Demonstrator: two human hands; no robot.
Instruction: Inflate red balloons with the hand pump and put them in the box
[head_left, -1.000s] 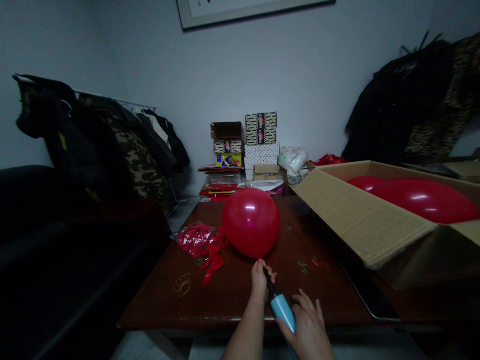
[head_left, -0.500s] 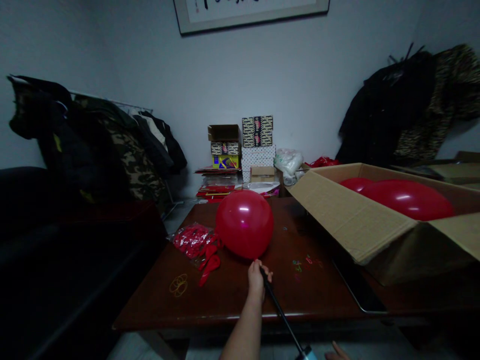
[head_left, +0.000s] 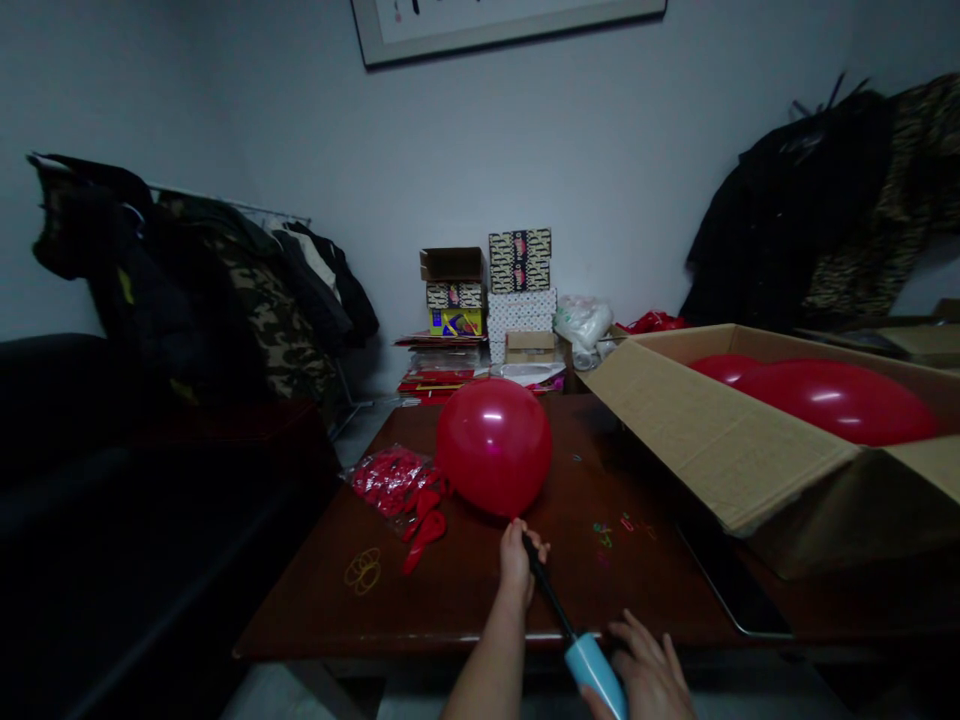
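Note:
My left hand (head_left: pixel 517 558) is closed on the neck of an inflated red balloon (head_left: pixel 494 447), with the tip of a pump's black rod at its fingers. The pump's light blue body (head_left: pixel 595 675) slants down toward the bottom edge. Against that blue body lies my right hand (head_left: pixel 646 672), thumb on its near side and the other fingers spread apart. Left of the balloon, a clear bag of red balloons (head_left: pixel 390 482) rests on the brown table (head_left: pixel 465 610), with loose flat red balloons (head_left: pixel 425 535) beside it.
Yellow rubber bands (head_left: pixel 363 571) lie at the table's left, small coloured bands (head_left: pixel 602 535) right of the balloon. A dark flat device (head_left: pixel 735 585) lies near an open cardboard box (head_left: pixel 720 440) holding red balloons. Stacked boxes (head_left: pixel 520 262) stand behind the table.
My right hand has come up from the bottom edge to the pump, and more of the blue body shows. The view has shifted slightly; my left hand still holds the balloon's neck.

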